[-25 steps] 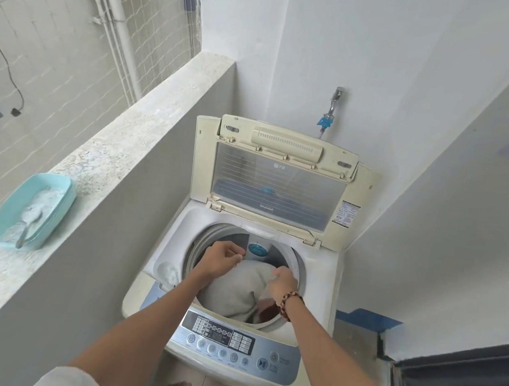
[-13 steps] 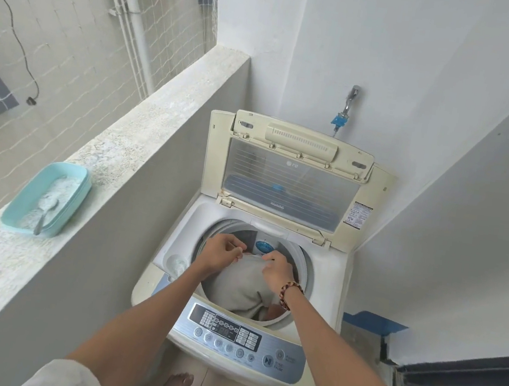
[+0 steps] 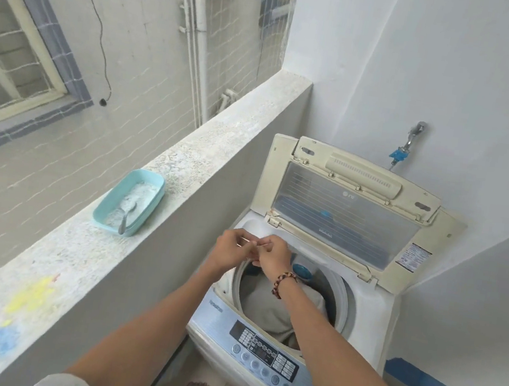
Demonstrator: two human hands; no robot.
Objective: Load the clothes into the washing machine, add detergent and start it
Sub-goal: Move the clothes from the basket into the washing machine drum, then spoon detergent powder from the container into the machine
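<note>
Head cam: both hands are up together over the back-left rim of the washing machine [image 3: 370, 308], left hand [image 3: 229, 249] and right hand [image 3: 272, 255] touching with fingers curled, maybe pinching something thin between them but I honestly can't tell what. The lid [image 3: 346, 211] is propped open and a grey garment [image 3: 273, 312] sits inside the drum, below the hands. Over on the ledge [image 3: 185, 164] to the left there's a teal tub [image 3: 129, 200] of white detergent powder with a spoon [image 3: 125, 218] in it, well apart from the machine.
</note>
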